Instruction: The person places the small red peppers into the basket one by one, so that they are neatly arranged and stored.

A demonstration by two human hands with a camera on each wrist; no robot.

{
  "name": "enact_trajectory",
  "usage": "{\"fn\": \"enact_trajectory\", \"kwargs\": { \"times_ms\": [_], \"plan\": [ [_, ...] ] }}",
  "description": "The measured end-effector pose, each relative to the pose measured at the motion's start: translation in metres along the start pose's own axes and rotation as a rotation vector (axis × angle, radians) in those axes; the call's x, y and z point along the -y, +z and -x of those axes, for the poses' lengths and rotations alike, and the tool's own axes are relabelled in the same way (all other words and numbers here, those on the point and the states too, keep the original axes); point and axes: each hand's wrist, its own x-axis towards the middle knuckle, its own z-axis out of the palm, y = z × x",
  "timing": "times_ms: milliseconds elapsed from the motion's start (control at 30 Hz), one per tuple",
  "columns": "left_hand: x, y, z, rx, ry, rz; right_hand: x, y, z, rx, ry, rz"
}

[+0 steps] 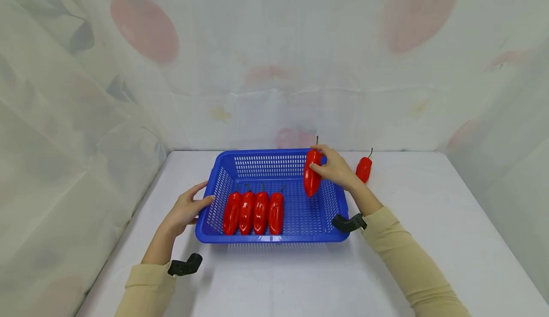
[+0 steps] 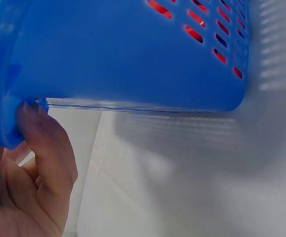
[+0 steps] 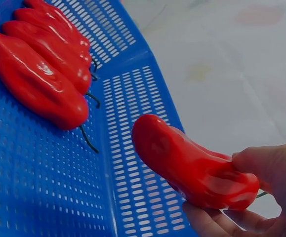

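Observation:
My right hand [image 1: 336, 168] pinches a red chili pepper [image 1: 312, 174] near its stem end, over the right part of a blue plastic basket [image 1: 274, 239]. The right wrist view shows the thumb on one side of this pepper [image 3: 192, 168] and the fingers beneath it. At the basket's left end, my left hand [image 1: 185, 208] grips the rim; in the left wrist view its fingers [image 2: 51, 153] curl under the rim edge. Several red peppers [image 1: 247, 213] lie side by side in the basket's left half, stems toward the far wall.
Another red pepper [image 1: 364, 168] lies on the white table [image 1: 411, 202] right of the basket, partly hidden by the right hand and forearm. A pale curtain [image 1: 274, 69] with a faded fruit print hangs behind the table and along its sides.

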Motion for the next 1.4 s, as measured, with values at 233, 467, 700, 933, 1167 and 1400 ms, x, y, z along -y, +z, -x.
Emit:
{"fn": "enact_trajectory", "kwargs": {
  "times_ms": [233, 467, 700, 933, 1167, 1400],
  "plan": [
    [0.000, -0.001, 0.000, 0.000, 0.000, -0.009, -0.003, 0.011, -0.005, 0.054, 0.018, 0.016],
    [-0.005, -0.001, 0.003, 0.001, 0.004, -0.007, -0.003, 0.021, -0.009, 0.118, 0.038, 0.019],
    [-0.003, -0.001, 0.003, 0.001, 0.010, 0.003, -0.002, 0.029, -0.010, 0.149, 0.054, 0.001],
    [-0.002, -0.001, 0.002, 0.002, 0.010, -0.001, -0.005, 0.038, -0.013, 0.195, 0.081, -0.005],
    [0.000, 0.000, 0.000, 0.002, -0.009, -0.003, -0.007, 0.045, -0.017, 0.252, 0.112, -0.033],
    [0.002, -0.001, 0.000, -0.006, -0.004, -0.012, -0.008, 0.050, -0.018, 0.327, 0.150, -0.133]
  ]
}}
